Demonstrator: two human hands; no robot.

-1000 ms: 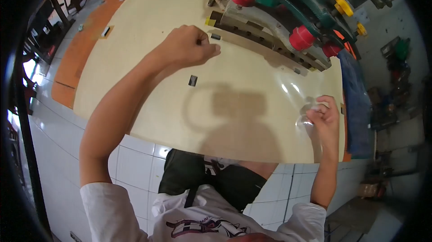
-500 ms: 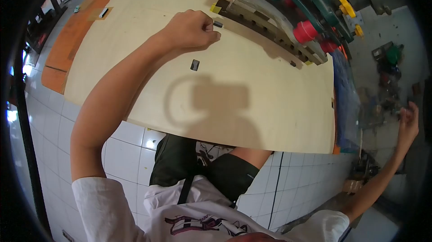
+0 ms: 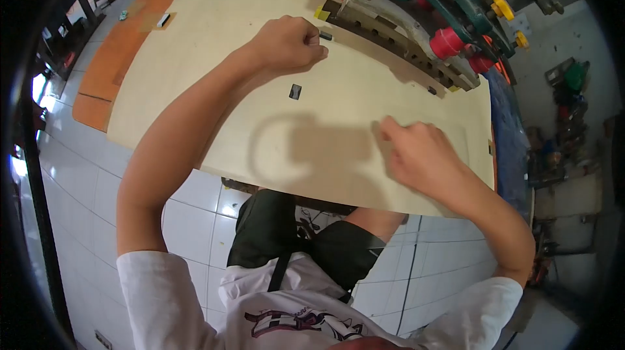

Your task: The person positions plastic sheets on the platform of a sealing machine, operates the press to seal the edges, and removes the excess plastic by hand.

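Note:
My left hand (image 3: 291,44) is closed in a fist on the pale board (image 3: 221,24). Anything inside its fingers is hidden. Just beyond its knuckles lies a small dark piece (image 3: 325,35). Nearer me, a small dark rectangular piece (image 3: 295,92) rests on the board. My right hand (image 3: 422,158) is over the right part of the board, fingers curled and slightly blurred. Its thumb side points left, and whatever its fingers may hold cannot be made out.
A dark green machine frame with red knobs (image 3: 446,43) and yellow knobs stands at the upper right, beside a slotted wooden bar (image 3: 390,41). An orange tabletop (image 3: 97,99) shows under the board at left. Blue sheeting (image 3: 511,128) hangs at the right edge.
My right hand has come in from the far right to above the board. My left fist keeps its place on the board. The view has shifted slightly.

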